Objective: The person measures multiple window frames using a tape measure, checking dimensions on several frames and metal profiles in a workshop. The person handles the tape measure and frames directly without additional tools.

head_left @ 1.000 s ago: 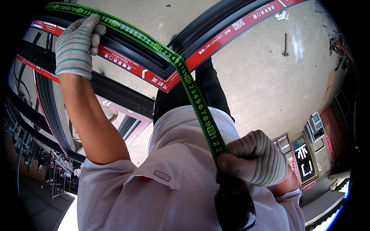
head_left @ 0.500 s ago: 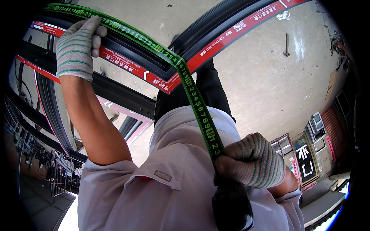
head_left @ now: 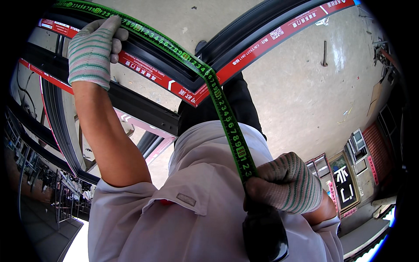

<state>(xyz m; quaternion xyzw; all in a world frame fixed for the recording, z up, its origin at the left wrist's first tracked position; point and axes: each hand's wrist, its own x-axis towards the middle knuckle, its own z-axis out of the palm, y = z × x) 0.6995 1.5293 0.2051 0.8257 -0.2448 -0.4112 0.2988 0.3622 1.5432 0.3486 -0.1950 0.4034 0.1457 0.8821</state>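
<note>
Tape measure [head_left: 164, 42] should be kept flat along the black frame [head_left: 238, 32] and over its corner, pinched in left hand [head_left: 91, 54], gripped in closed right hand [head_left: 288, 183] near its case [head_left: 265, 233].

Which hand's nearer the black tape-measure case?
Right: the right hand is right at the case; the left hand is far off, at the green blade over the frame.

looks like a window-frame workshop: a big red-striped black frame [head_left: 238, 35], bare concrete floor [head_left: 288, 96] (stained, with scraps lying about) to the frame's right, small window units [head_left: 358, 146] farther right of it, metal racks [head_left: 65, 205] to its lower left
</note>
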